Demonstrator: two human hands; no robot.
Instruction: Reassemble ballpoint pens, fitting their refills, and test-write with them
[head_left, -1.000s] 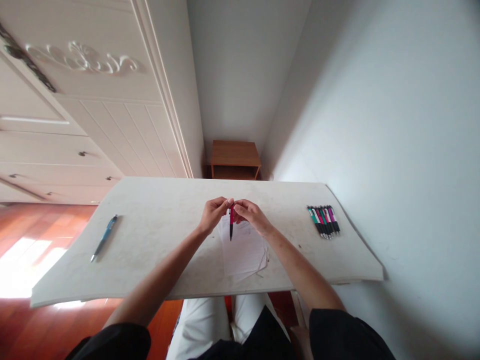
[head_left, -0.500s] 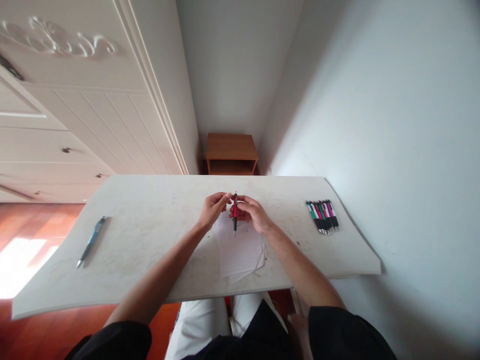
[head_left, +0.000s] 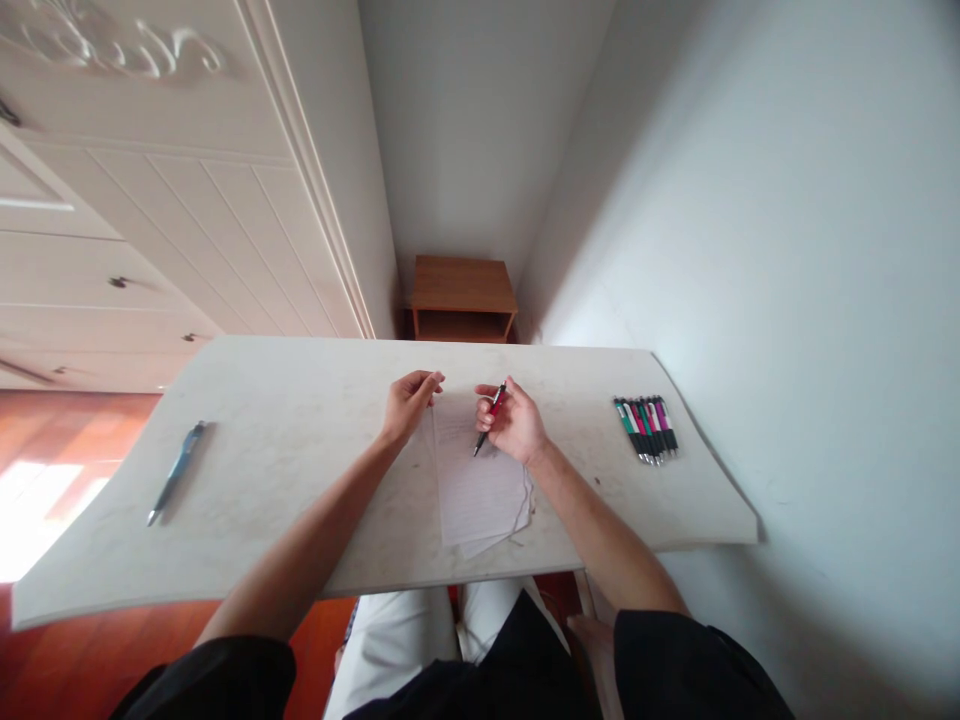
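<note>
A: How are the fingers (head_left: 501, 398) of the right hand (head_left: 512, 425) set?

B: They are closed around a red pen (head_left: 488, 418), pinched in a writing grip. The pen is tilted, tip down and towards the left, so that the point is brought onto the sheet of paper (head_left: 475, 478); whether it actually touches cannot be told.

A: And the left hand (head_left: 409, 402)?

B: Nothing is held by it. Its fingers are loosely curled and laid at the paper's upper left corner, apparently so that the sheet is kept steady under the pen.

A: Where is the paper itself?

B: It is laid flat on the counter (head_left: 300, 470), roughly midway between the two forearms and close to the near edge. More than one sheet seems to be stacked, since a second edge is seen at the bottom.

A: What else is placed relative to the paper?

B: A row of pens (head_left: 646, 429) in green, pink and purple is lined up side by side well to the right of the paper, within reach of the right hand. A single blue pen (head_left: 175, 472) is set apart, well to the left of the paper. A wooden side table (head_left: 463, 297) is seen beyond the paper, behind the counter's far edge.
</note>
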